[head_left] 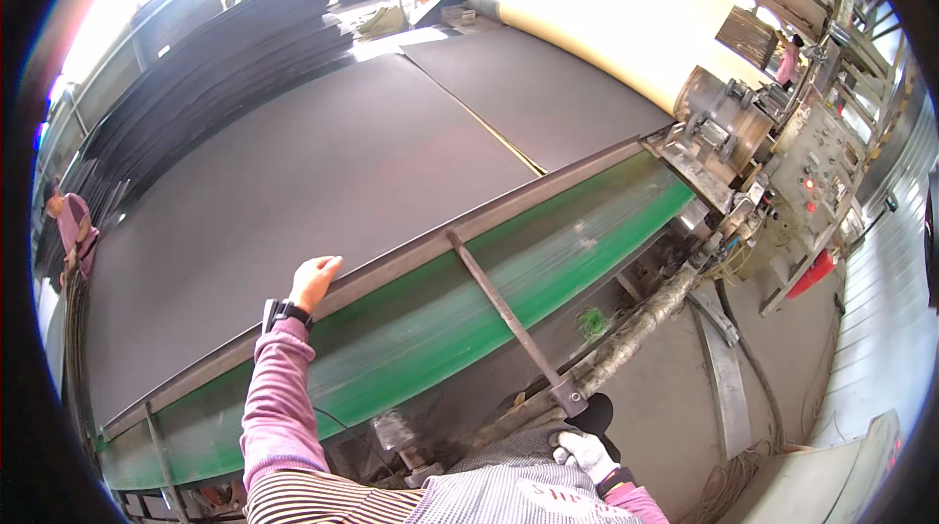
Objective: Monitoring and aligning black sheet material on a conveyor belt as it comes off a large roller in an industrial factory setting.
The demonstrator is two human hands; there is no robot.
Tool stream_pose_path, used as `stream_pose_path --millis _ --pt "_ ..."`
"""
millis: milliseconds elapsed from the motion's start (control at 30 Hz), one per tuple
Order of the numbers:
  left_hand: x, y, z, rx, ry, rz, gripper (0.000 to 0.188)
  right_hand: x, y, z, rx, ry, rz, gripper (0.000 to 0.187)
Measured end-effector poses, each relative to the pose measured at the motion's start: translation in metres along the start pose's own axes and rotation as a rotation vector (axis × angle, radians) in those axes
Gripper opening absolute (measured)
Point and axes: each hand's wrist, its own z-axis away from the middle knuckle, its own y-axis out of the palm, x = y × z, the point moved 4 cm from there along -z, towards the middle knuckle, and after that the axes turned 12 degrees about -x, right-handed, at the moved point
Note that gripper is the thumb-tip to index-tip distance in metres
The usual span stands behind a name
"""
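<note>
My bare left hand (316,281), with a dark band round the wrist, is curled over the long metal rail (391,274) at the near edge of the conveyor. Beyond it lies a wide dark grey sheet (284,182), flat, close to my fingers. A narrow gap showing a pale yellowish strip (499,137) parts it from a second dark sheet (538,74) farther right. In a white glove, my right hand (585,454) is held at my waist against the grey checked apron (489,480). Its fingers are bent, and what they hold, if anything, is hidden.
A green belt (421,348) runs below the rail, with a metal strut (509,314) coming toward me. At right stand a motor (719,118) and a control panel (817,162). A broad yellow sheet (626,5) rises behind. Another person (73,226) stands at far left.
</note>
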Motion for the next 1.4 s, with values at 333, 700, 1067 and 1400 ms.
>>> stream_pose_path --millis 333,700,1067,1400 --pt "0.222 -0.135 0.063 -0.550 -0.295 -0.747 0.034 0.009 0.000 0.009 0.018 -0.017 0.033 0.029" --pt "0.048 -0.025 0.048 -0.351 0.151 -0.446 0.036 0.003 -0.005 0.002 0.044 -0.025 0.125 0.033" --pt "-0.085 0.088 -0.014 -0.292 0.447 -0.398 0.058 0.002 -0.007 0.000 0.041 -0.027 0.105 0.034" --pt "-0.166 0.157 -0.053 0.247 0.225 0.208 0.051 0.014 0.001 0.012 0.008 -0.019 0.119 0.034"
